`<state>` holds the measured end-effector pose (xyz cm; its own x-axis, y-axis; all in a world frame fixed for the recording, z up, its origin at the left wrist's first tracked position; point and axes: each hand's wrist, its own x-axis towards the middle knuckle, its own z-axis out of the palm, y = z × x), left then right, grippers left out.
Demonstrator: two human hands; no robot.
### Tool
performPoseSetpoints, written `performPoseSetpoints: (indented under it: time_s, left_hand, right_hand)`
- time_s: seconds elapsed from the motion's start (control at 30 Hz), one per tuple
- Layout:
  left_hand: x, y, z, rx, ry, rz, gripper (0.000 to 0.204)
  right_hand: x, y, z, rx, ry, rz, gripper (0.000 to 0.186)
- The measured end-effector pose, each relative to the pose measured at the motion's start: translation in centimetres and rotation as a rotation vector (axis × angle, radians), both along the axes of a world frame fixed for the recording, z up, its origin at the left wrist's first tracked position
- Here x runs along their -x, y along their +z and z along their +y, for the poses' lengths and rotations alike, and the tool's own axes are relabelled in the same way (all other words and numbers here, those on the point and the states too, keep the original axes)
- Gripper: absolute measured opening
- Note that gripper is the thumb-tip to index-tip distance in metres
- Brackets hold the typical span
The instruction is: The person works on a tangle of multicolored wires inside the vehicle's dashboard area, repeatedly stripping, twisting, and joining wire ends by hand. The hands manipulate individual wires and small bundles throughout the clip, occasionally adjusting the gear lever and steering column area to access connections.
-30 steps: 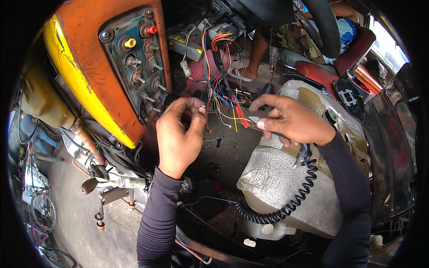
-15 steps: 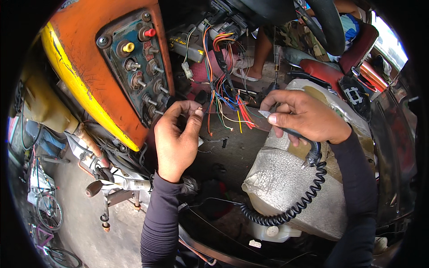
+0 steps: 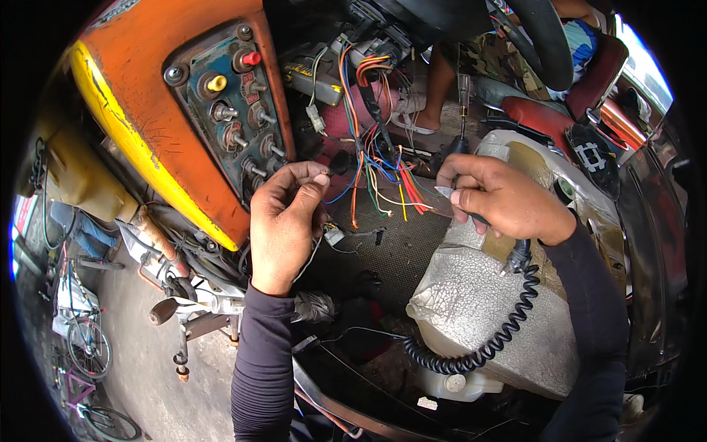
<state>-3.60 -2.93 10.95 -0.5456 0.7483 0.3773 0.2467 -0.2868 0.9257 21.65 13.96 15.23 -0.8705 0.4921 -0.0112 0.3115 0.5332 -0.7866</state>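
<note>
My left hand (image 3: 283, 225) is closed in a pinch, thumb against forefinger, on a thin wire whose small end shows at the fingertips. A blue wire (image 3: 340, 197) runs from beside those fingers to the loose bundle of coloured wires (image 3: 368, 158). My right hand (image 3: 512, 197) is closed around a dark tool with a flat, pointed metal tip (image 3: 444, 191), which faces the bundle without touching it. Most of the tool's body is hidden in the palm. Below this hand hangs a black coiled cord (image 3: 515, 317). A white connector (image 3: 333, 236) lies next to my left hand.
An orange panel (image 3: 140, 81) with switches (image 3: 224, 113) stands at the left. A silver-covered box (image 3: 493, 295) is under my right arm, and a white plastic container (image 3: 471, 384) sits below it. A steering wheel (image 3: 541, 44) and another person's leg (image 3: 440, 88) are at the top.
The whole view has shifted slightly. My left hand has moved a little away from the bundle, and the white connector beside it shows more. My right hand still holds the tool.
</note>
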Motion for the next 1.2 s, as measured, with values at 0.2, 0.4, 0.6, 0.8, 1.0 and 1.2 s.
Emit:
performPoseSetpoints:
  time_s: [0.2, 0.4, 0.6, 0.8, 1.0, 1.2]
  left_hand:
    - [0.1, 0.5, -0.2, 0.029, -0.016, -0.026, 0.019]
    - [-0.1, 1.1, -0.1, -0.003, -0.016, -0.051, 0.018]
    - [0.3, 1.6, -0.4, 0.065, -0.061, -0.074, 0.02]
    - [0.4, 2.1, -0.5, 0.064, -0.114, -0.109, 0.02]
    - [0.3, 2.8, -0.8, 0.122, -0.1, -0.067, 0.02]
    - [0.5, 3.1, -1.1, 0.145, -0.086, -0.073, 0.02]
  right_hand:
    - [0.3, 0.0, -0.4, 0.0, 0.031, -0.039, 0.024]
    - [0.1, 0.6, -0.6, 0.051, 0.023, -0.086, 0.023]
    - [-0.1, 1.6, -1.1, 0.091, 0.02, -0.053, 0.022]
    - [-0.7, 2.2, -1.1, 0.058, 0.021, -0.037, 0.023]
    - [-0.8, 2.2, -0.7, 0.046, 0.054, -0.015, 0.024]
    - [-0.9, 2.1, -0.7, 0.032, 0.053, -0.021, 0.023]
